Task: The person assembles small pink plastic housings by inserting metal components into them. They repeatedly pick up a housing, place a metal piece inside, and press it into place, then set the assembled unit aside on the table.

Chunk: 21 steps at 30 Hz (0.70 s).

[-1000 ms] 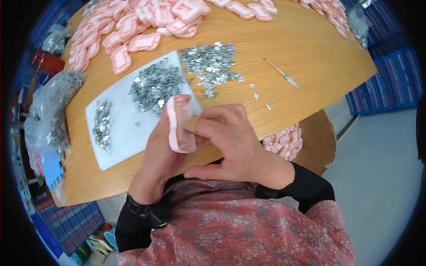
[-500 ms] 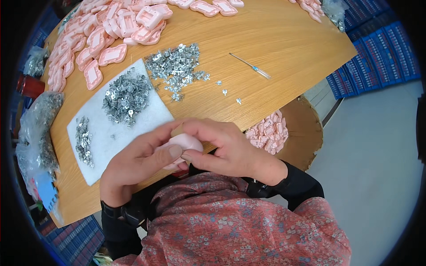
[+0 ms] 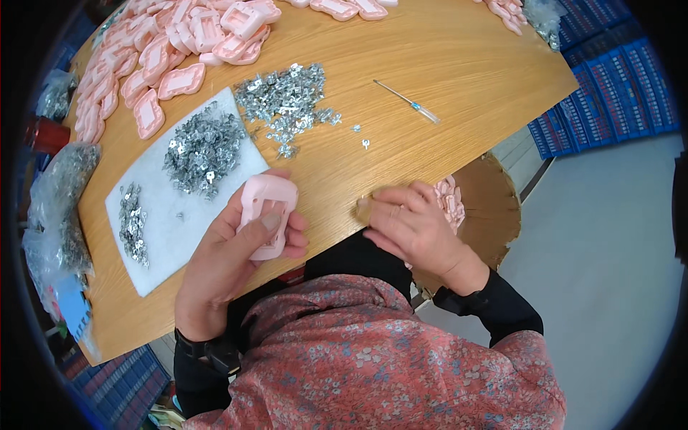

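A pale pink plastic shell (image 3: 251, 204) with a rectangular window and rounded corners lies in my left hand (image 3: 222, 261). My thumb presses across its recessed face and the fingers wrap behind it. Over the table's front edge is my right hand (image 3: 423, 233), its fingers curled together and a tan wrap on one fingertip. Whatever those fingers hold, if anything, is hidden. Two small metal clips (image 3: 365, 143) lie on the wood beyond the right hand. A larger heap of metal clips (image 3: 283, 97) is farther off.
A white pad (image 3: 161, 251) bears more clips. Pink shells (image 3: 183, 80) pile up at the far left. A screwdriver (image 3: 408, 102) with a clear handle lies on the wooden table (image 3: 459, 64). Beside the table, a cardboard container (image 3: 494, 222) holds pink parts. Plastic bags (image 3: 61, 208) line the left edge.
My hands have parted: the left keeps the pink shell, now turned face up, while the right has let go and moved right. The nearest of the loose clips no longer shows on the table.
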Available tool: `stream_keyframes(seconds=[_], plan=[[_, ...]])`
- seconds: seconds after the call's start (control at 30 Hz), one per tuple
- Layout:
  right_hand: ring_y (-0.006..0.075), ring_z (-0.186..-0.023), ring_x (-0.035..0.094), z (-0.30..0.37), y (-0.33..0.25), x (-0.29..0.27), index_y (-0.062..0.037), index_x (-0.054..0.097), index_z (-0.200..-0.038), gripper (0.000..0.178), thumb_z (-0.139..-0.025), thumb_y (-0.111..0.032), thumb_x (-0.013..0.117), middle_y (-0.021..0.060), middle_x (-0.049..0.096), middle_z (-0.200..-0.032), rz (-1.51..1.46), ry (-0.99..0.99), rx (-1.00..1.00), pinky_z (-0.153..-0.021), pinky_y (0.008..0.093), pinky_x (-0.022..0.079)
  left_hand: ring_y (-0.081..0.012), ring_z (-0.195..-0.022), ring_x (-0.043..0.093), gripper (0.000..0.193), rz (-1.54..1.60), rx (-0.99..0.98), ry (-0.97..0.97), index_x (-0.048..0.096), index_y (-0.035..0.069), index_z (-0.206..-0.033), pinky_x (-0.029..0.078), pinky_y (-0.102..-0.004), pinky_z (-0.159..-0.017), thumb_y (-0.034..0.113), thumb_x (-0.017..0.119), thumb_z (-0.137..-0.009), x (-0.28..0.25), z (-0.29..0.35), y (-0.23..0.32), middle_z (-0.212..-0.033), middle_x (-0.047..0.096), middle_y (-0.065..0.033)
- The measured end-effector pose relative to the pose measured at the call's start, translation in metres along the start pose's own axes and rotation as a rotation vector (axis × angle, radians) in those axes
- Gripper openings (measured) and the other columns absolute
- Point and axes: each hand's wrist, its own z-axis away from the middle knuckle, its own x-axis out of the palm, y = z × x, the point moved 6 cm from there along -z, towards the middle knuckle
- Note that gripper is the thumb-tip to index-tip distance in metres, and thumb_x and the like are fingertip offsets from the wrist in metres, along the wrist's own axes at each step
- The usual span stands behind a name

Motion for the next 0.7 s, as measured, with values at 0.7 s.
stream_keyframes(seconds=[0.7], plan=[[0.0256,-0.086,0.065,-0.071,-0.024,0.006,-0.0049,0.065,-0.093,0.02,-0.078,0.002,0.077,0.0087,0.066,-0.088,-0.348,0.425,0.162,-0.079,0.0317,0.051,-0.0166,-0.088,0.067,0.029,0.224,0.162,0.191,0.055,-0.003,-0.117,0.057,-0.0295,-0.081,0.006,0.066,-0.092,0.01,-0.021,-0.008,-0.103,0.067,-0.0108]])
